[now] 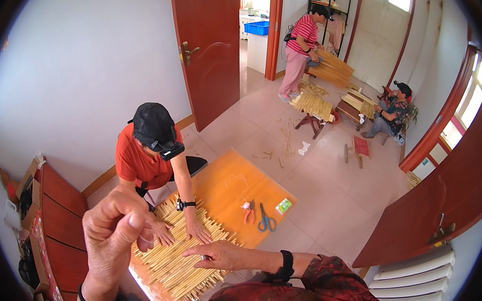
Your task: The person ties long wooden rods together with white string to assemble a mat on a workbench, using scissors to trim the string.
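My left hand (111,236) is raised close to the camera, thumb and fingers pinched together. A faint pale thread (147,239) shows beside its fingers; the rest of the thread is hard to make out. Below lies a mat of straw-coloured stalks (174,257) set side by side, with uneven ends. Over its right side reaches my right hand (221,255), index finger stretched out and the other fingers partly curled. A small metal band (205,257) glints on that hand. Across from me, a person in an orange shirt (146,161) rests both hands (196,229) flat on the mat.
On the wooden table (223,171) are orange-handled pliers (250,214), blue-grey scissors (267,221), a green-and-white packet (283,206) and a loose white thread (244,186). Two other people handle stalk mats (313,105) farther off. Stalk scraps litter the floor. A radiator (414,288) stands right.
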